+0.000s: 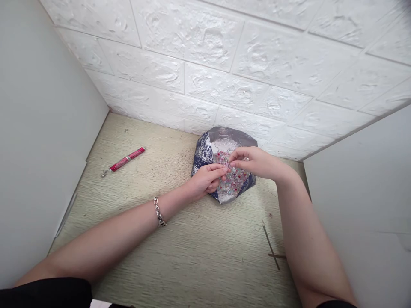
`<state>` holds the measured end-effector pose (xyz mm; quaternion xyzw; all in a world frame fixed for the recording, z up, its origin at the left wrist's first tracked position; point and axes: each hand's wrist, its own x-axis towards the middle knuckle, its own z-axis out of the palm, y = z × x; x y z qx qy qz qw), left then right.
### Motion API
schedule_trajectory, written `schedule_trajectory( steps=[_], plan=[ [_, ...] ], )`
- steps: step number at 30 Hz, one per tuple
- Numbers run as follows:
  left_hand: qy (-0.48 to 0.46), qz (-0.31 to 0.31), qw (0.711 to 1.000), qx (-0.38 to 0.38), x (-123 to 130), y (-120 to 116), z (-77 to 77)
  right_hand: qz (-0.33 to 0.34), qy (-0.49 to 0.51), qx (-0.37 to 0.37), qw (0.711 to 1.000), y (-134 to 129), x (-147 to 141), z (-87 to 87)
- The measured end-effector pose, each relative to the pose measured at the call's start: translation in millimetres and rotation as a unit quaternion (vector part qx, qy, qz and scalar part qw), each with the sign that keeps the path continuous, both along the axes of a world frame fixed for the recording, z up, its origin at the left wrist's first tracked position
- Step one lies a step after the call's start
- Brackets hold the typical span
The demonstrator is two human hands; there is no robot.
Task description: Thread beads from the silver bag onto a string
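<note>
Small pink, red, clear and pale beads point(233, 183) lie heaped on an opened-out silver and dark blue foil bag point(236, 134). Over this heap my left hand point(205, 179) is closed, thumb and forefinger pinched together. My right hand point(258, 161) comes in from the right, its fingertips pinched close to the left ones. A few pinkish beads show between the fingertips. Whether they are strung on a thread is too small to tell.
A red pen-like stick point(127, 159) with a silvery dangling end lies to the left on the pale wooden table point(180, 256). Two thin dark sticks point(271, 246) cross near my right forearm. A white brick-patterned wall point(208, 72) stands behind, with grey panels on both sides.
</note>
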<state>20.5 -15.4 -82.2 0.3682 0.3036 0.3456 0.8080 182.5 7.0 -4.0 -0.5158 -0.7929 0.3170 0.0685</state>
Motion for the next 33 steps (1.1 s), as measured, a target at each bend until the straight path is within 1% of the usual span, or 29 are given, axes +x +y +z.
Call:
schedule_trajectory(
  steps=[3, 9, 16, 27, 33],
  plan=[
    [-0.005, -0.001, 1.000, 0.002, 0.0, 0.0, 0.7, 0.022, 0.062, -0.049, 0.997, -1.9, -2.3, 4.0],
    [0.002, -0.008, 1.000, 0.002, -0.1, 0.6, 0.6, 0.026, 0.096, -0.075, 0.992, -3.0, -3.5, 7.6],
    [0.005, -0.005, 1.000, 0.008, 0.1, 0.4, -0.7, 0.018, 0.078, -0.070, 0.994, -2.5, -3.5, 6.6],
    [0.008, -0.003, 1.000, 0.002, -0.3, -0.7, 1.1, 0.024, 0.066, -0.055, 0.996, -1.7, -1.6, 3.2],
    [0.008, 0.000, 1.000, -0.002, -0.5, -1.2, 2.1, 0.017, 0.035, -0.057, 0.998, -2.8, -3.1, 3.8]
  ],
)
